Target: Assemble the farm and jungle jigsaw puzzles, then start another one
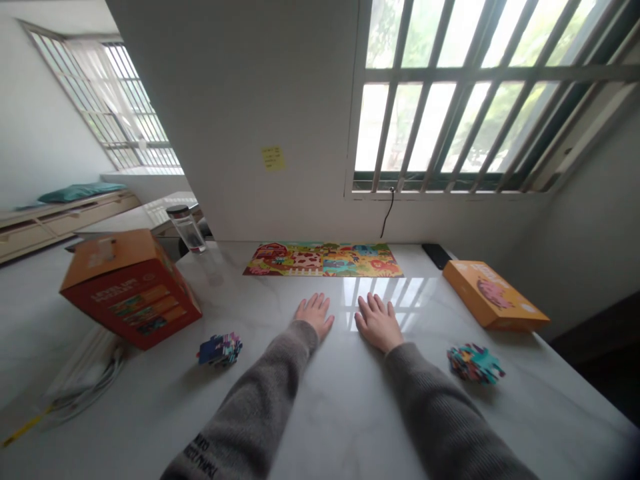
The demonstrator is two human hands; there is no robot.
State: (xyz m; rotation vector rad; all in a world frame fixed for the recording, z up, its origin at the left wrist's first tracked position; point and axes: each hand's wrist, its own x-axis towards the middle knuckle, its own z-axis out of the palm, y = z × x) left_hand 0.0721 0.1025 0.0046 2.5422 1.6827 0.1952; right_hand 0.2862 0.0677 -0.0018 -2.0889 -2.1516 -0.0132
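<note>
My left hand lies flat on the white marbled table, fingers apart and holding nothing. Beside it, my right hand also rests palm down with its fingers spread and nothing in it. Beyond both hands, against the wall, lies a colourful picture sheet with a red barn, a cow pattern and other animals. A pile of jigsaw pieces, dark blue and purple, sits to the left of my left forearm. Another pile of jigsaw pieces, teal, red and yellow, sits right of my right forearm.
A large orange-red box stands at the left edge, near cables. Behind it is a glass jar with a dark lid. A flat orange box lies at the right, with a black phone-like slab behind it.
</note>
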